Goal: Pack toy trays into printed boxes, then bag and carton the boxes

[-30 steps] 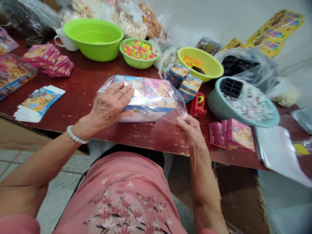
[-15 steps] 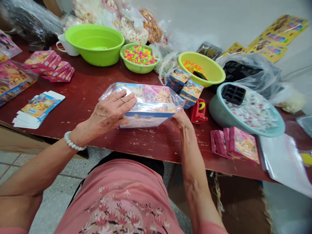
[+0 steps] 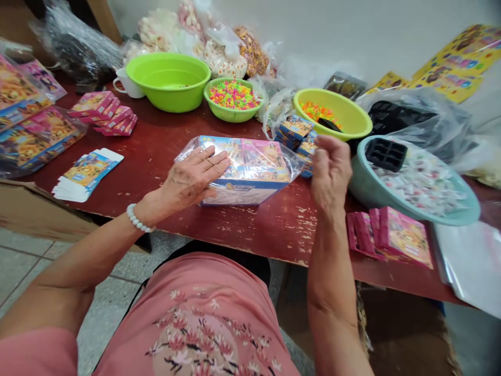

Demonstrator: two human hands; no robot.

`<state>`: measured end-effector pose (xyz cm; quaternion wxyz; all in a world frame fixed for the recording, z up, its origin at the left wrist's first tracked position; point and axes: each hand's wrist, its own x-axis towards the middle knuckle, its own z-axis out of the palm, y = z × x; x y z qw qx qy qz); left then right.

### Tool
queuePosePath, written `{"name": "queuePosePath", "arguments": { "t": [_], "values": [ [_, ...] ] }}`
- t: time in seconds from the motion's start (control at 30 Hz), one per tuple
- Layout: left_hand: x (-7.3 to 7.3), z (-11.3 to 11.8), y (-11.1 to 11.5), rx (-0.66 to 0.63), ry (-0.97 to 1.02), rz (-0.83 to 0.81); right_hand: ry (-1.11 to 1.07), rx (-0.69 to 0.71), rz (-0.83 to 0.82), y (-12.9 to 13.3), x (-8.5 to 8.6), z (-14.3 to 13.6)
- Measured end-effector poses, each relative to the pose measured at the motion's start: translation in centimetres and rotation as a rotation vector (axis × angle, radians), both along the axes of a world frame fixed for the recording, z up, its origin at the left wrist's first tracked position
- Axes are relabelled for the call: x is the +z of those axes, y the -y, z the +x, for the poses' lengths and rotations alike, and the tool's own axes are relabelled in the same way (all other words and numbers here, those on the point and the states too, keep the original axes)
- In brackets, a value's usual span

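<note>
1. A film-wrapped display box [image 3: 250, 169] sits on the dark red table [image 3: 156, 151] near its front edge, at the middle of the scene; blue and pink printed panels show side by side through the clear film, which flares loosely at both ends.
2. The left hand [image 3: 195, 175] lies flat over the box's left part, fingers stretched out close together, pressing on the film rather than gripping; a pale bead bracelet [image 3: 138, 219] circles that wrist.
3. The right hand [image 3: 332, 169] is raised just beside the box's right end, fingers bent; their inner side is turned away, so I cannot tell whether they close on anything.
4. Just beyond the right hand, partly hidden by it, stand small blue boxes [image 3: 294, 130].
5. On the right, pink boxes [image 3: 405, 237] lie near, before a pale teal basin [image 3: 364, 180] holding white packets [image 3: 422, 183] and a black tray [image 3: 386, 154].
6. At the far side stand a yellow bowl [image 3: 358, 130], a small green basket [image 3: 230, 115] of bright pieces [image 3: 234, 95], a large lime basin [image 3: 168, 96] and a white mug [image 3: 131, 83].
7. On the left, flat blue cartons [image 3: 90, 169] lie fanned out near more wrapped display boxes [image 3: 43, 136].
</note>
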<state>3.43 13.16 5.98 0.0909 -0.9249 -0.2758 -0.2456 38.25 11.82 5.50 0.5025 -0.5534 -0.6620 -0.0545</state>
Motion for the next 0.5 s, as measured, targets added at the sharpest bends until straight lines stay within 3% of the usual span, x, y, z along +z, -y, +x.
{"name": "queuePosePath", "arguments": {
  "t": [0.1,0.23,0.3,0.37,0.5],
  "values": [
    [0.6,-0.4,-0.2,0.009,-0.046,-0.022,0.434,0.14,-0.159,-1.5,2.8,-4.8],
    [0.7,-3.2,-0.4,0.151,0.037,-0.072,0.626,0.217,-0.401,-3.8,3.1,-7.7],
    [-0.3,-5.0,-0.1,0.219,0.225,-0.18,0.637,0.228,-0.423,-4.3,2.7,-7.4],
    [-1.8,-6.3,0.4,0.213,0.476,-0.397,0.634,0.235,-0.431,-4.5,2.4,-6.8],
    [-4.6,-6.9,1.7,0.168,0.842,-0.762,0.608,0.266,-0.433,-4.6,2.5,-6.2]
  ]
}}
